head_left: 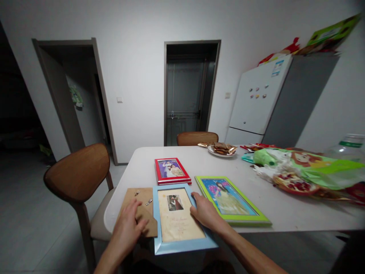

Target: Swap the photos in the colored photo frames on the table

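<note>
A light blue frame with a cream page and a small photo inside lies at the table's front edge. My right hand grips its right side, fingers curled at the upper right part. On the left, a brown backing board with metal clips lies against the blue frame's left side. My left hand rests on this board with its fingers apart. A red frame lies behind the blue one, and a green frame lies to the right, beside my right hand.
A plate of wrapped snacks stands at the table's back. Plastic bags, an opened pomegranate and a clear bottle are on the right. Wooden chairs stand left and behind; a fridge is beyond.
</note>
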The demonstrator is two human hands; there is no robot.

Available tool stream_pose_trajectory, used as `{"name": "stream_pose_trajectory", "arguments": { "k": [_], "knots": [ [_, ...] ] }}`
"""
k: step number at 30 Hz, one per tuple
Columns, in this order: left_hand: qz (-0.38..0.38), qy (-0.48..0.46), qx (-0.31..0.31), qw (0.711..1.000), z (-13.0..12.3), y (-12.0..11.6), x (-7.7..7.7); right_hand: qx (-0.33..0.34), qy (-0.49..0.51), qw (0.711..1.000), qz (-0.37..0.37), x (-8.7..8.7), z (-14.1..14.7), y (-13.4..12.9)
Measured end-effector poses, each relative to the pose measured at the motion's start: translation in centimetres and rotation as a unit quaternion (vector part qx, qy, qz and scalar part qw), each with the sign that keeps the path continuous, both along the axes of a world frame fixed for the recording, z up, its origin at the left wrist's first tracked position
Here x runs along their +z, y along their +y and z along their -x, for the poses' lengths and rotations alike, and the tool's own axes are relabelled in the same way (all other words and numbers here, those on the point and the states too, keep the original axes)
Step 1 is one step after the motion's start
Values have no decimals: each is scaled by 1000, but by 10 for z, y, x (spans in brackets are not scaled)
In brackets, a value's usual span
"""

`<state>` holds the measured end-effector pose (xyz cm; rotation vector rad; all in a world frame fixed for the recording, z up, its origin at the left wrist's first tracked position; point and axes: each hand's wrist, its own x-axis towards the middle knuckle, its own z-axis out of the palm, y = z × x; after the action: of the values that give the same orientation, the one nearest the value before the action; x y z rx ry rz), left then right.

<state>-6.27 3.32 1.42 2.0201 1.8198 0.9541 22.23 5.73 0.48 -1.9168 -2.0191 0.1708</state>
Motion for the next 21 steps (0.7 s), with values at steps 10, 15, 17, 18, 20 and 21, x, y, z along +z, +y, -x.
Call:
{"name": "stream_pose_trajectory", "arguments": {
  "k": [10,15,17,18,20,21],
  "knots": [
    [32,76,-164,983,-80,-45,-5,-13,141,990,2,-1,-12,3],
    [28,106,-159,981,-77,-40,-1,1,251,968,17,-4,-15,3],
    [32,91,-154,983,-77,-39,0,-6,329,944,42,2,-13,-1],
    [34,75,-151,985,-78,-39,0,-11,376,924,62,8,-11,-4],
    [35,25,-150,988,-83,-40,3,-12,477,872,109,23,-4,-12],
    [33,-1,-154,988,-86,-40,5,-8,524,843,124,32,1,-16]
  ]
}}
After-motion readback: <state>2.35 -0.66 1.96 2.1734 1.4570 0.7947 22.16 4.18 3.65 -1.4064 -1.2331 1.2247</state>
